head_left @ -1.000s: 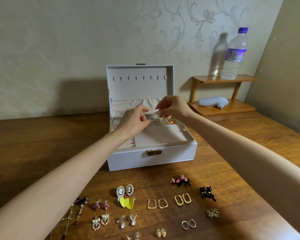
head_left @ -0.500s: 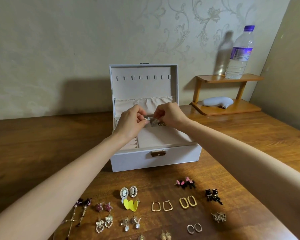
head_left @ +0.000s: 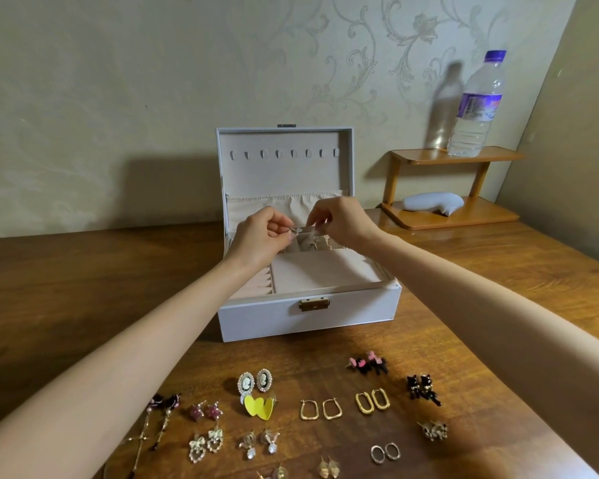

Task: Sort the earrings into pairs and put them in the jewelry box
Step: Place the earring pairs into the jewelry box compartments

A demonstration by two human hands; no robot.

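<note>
- A room in a home.
- Cream wallpaper (head_left: 377,63) embossed with floral scrolls covers the wall.
- A wooden table (head_left: 83,288) bears a small two-tier wooden shelf (head_left: 422,155) with a plastic water bottle (head_left: 474,112).
- Personal items: jewelry box (head_left: 308,319), earrings (head_left: 372,402).

We see the left grip (head_left: 260,236) and right grip (head_left: 339,219) meet over the back compartments of the open jewelry box (head_left: 308,319), both pinching a small silvery earring (head_left: 294,231). Earring pairs (head_left: 372,402) lie in rows on the wooden tabletop (head_left: 83,288) in front of the box.
</note>
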